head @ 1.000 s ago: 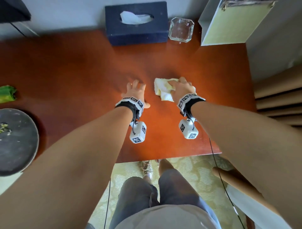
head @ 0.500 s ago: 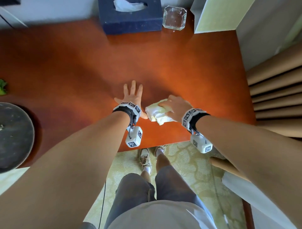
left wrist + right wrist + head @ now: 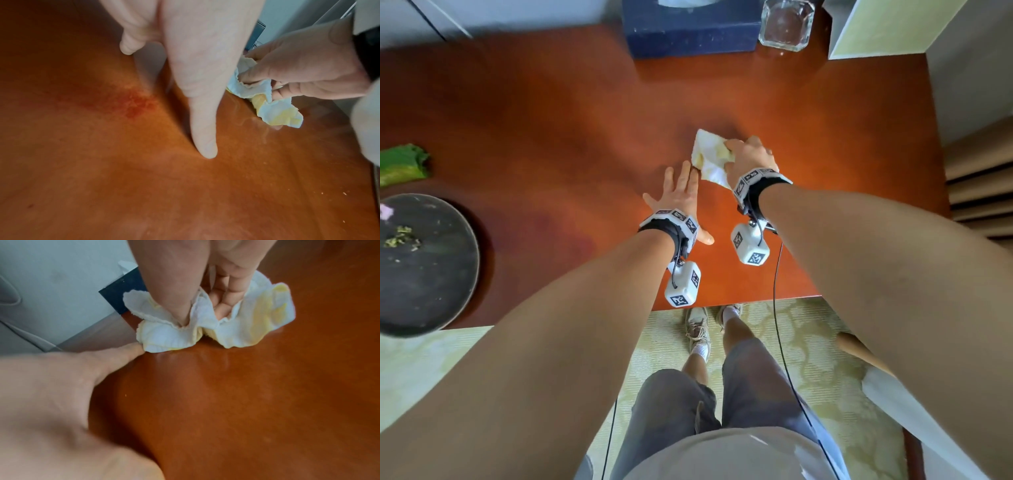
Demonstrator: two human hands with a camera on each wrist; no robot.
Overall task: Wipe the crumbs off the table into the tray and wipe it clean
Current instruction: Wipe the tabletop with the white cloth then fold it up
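My right hand (image 3: pixel 748 156) grips a crumpled white and yellow cloth (image 3: pixel 709 156) and presses it on the reddish wooden table (image 3: pixel 551 130), right of the middle. Its thumb and fingers are bunched into the cloth (image 3: pixel 242 324). My left hand (image 3: pixel 681 192) lies flat on the table just left of the cloth, fingers straight, one fingertip touching the cloth's edge. The cloth (image 3: pixel 275 110) shows beside my left fingers (image 3: pixel 202 113). A round dark tray (image 3: pixel 424 260) with a few crumbs on it sits at the table's near left edge. Tiny crumbs (image 3: pixel 333 193) lie on the wood.
A dark blue tissue box (image 3: pixel 691 31) and a glass ashtray (image 3: pixel 786 25) stand at the table's far edge, a pale green box (image 3: pixel 890 24) to their right. A green leafy thing (image 3: pixel 402 164) lies at the far left. Curtain folds hang to the right.
My right hand has pushed the cloth away from the near edge, back toward the table's middle. My left hand stays flat on the table beside it.
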